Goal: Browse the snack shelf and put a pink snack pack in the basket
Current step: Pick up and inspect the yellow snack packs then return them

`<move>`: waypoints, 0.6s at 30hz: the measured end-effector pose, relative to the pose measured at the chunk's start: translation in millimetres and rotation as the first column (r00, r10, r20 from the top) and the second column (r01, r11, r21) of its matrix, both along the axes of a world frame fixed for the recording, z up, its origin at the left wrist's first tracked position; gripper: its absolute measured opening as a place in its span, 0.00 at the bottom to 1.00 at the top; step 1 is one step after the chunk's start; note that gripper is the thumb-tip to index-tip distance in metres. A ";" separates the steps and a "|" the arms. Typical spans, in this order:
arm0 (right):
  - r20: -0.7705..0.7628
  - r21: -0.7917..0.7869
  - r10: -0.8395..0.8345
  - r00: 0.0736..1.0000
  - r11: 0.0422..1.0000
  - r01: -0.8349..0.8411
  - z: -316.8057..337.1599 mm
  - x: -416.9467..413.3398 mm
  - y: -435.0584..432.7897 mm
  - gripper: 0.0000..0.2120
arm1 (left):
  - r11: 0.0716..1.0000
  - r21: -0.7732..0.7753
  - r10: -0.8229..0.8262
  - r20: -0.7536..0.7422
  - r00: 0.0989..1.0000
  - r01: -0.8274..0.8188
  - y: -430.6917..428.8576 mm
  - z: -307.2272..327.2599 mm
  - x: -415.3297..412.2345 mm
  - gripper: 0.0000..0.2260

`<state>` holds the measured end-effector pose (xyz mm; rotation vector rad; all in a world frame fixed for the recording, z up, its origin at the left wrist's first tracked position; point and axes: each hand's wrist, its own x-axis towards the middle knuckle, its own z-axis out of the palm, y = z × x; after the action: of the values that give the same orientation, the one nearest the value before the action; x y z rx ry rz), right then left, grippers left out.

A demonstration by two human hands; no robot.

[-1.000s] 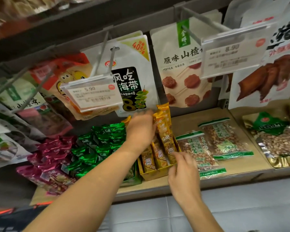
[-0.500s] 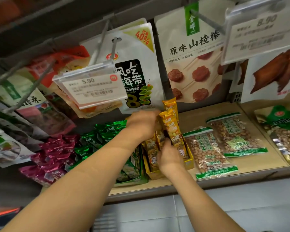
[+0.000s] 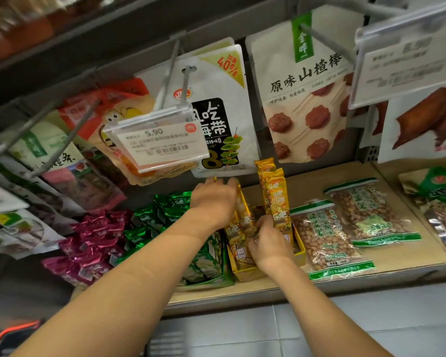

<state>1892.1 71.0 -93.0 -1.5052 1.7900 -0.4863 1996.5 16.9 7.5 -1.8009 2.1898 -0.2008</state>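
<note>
Light: you get even, soft overhead store light, moderately bright.
Shadow: dim under the upper shelf (image 3: 93,34) at top left.
Glare: sheen on the price tag (image 3: 160,140).
Blur: soft corners; your wide lens bows edges.

1. A white seaweed snack pouch (image 3: 216,109) hangs at twelve o'clock, a 5.90 price tag (image 3: 160,140) clipped before it.
2. At one o'clock hangs a hawthorn stick pouch (image 3: 301,99) (red discs on skewers printed below).
3. Two clear peanut bags (image 3: 350,222) lie flat at three o'clock.
4. Green snack packs (image 3: 150,220) crowd nine o'clock.
5. Yellow snack packs (image 3: 273,194) stand upright at centre in a yellow display box (image 3: 300,251).
</note>
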 end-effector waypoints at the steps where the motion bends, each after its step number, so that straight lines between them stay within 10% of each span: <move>1: 0.024 0.005 -0.015 1.000 1.000 0.015 0.0 -1.9 -0.9 0.21 | 1.000 0.001 -0.004 0.002 1.000 0.003 -0.3 -1.3 -0.2 0.29; 18: 0.324 -0.084 0.053 0.945 0.996 -0.027 -4.7 -35.8 14.0 0.18 | 0.962 0.015 -0.253 -0.320 0.913 0.272 55.7 33.0 12.7 0.15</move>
<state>1856.3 85.0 -97.7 -1.4159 1.4940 -0.7473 2009.2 72.6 40.5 -1.5898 2.6301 0.1063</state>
